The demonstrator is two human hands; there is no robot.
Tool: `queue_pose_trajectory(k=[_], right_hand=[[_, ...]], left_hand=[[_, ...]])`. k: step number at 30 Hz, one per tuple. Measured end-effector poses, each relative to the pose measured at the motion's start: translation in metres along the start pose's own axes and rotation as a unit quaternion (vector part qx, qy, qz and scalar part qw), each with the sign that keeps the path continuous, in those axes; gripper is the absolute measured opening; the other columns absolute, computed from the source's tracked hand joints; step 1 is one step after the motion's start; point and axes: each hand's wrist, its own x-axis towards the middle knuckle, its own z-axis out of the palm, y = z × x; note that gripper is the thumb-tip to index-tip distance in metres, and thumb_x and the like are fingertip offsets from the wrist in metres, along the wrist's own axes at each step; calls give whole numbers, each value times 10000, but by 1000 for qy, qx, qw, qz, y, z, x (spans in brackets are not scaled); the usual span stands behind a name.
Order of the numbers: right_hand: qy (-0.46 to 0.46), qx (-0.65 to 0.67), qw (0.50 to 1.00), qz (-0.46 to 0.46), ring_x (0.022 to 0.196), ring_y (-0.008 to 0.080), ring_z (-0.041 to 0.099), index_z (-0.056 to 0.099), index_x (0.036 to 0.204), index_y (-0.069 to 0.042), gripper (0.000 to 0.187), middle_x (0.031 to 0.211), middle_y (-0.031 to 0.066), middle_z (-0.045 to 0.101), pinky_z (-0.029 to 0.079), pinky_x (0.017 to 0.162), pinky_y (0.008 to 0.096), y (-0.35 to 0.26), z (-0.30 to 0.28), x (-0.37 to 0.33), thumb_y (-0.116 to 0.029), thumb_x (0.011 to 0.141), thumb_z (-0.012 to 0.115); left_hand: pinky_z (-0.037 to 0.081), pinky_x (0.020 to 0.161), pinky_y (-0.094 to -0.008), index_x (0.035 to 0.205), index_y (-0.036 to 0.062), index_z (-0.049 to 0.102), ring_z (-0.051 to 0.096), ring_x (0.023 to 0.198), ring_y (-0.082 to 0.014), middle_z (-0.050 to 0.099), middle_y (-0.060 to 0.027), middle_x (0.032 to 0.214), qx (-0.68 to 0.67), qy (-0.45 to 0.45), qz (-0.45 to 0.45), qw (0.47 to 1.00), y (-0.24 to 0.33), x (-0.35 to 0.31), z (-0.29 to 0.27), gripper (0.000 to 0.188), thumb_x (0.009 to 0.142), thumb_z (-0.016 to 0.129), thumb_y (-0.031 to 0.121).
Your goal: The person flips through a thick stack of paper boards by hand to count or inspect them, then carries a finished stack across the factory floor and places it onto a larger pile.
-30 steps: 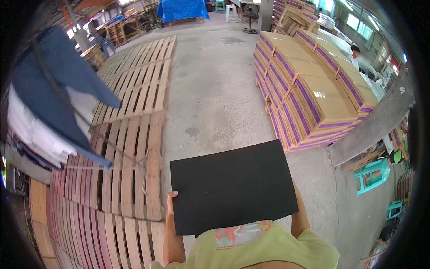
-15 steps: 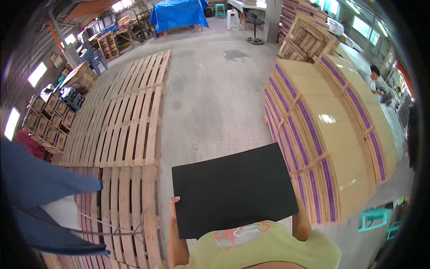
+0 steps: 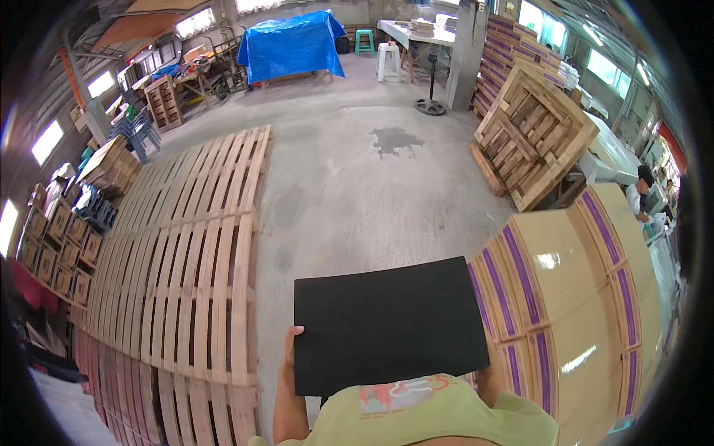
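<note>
A flat black board (image 3: 390,323), roughly rectangular, is carried level in front of my torso. My left hand (image 3: 291,343) grips its left edge, the thumb showing on top and the other fingers hidden beneath. At the board's near right corner is my right hand (image 3: 487,377), mostly covered by the board, with its fingers out of sight. The near edge of the board meets my light green shirt (image 3: 446,409).
Wooden pallets (image 3: 197,275) lie along the left. Stacked tan cartons with purple stripes (image 3: 569,297) stand close on the right, beyond them a leaning pallet (image 3: 532,137). Concrete floor (image 3: 335,201) runs between. Ahead are a black pedestal stand (image 3: 431,97), a blue tarp (image 3: 290,46) and a seated person (image 3: 641,195).
I have moved forward between the pallets and cartons, and the leaning pallet looks nearer. The hanging blue cloth at left has left the view. Both hands keep the board.
</note>
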Motion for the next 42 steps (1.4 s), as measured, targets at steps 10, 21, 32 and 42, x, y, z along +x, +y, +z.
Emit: queue_pose_trajectory(k=[10,21,32,42], right_hand=[[-25,20,999,-26,870,154,551,590,1163,23,397,1051,75,618,484,713,342,-174,87,363,-283,924,508],[-50,0,999,2,861,157,554,597,1156,16,395,1040,74,620,485,703,347,-345,207,761,-291,924,506],[24,85,994,60,852,160,558,604,1149,8,392,1029,72,623,486,694,352,-487,305,1114,-298,925,504],[-17,80,995,-63,906,175,567,593,1157,-20,447,1052,68,621,485,774,360,-713,412,1409,-391,929,493]], left_hand=[[464,794,-388,1149,4,550,567,924,-265,590,-154,1069,4,-34,37,999,179,346,118,570,736,571,397],[473,786,-381,1124,7,562,581,889,-262,606,-146,1024,-7,70,75,995,356,670,203,549,738,558,398],[481,739,-366,1100,15,579,589,844,-244,614,-141,983,47,30,29,998,605,1036,320,558,710,554,412],[484,694,-356,1031,38,609,592,808,-230,626,-117,925,28,35,85,995,756,1376,436,477,715,549,390]])
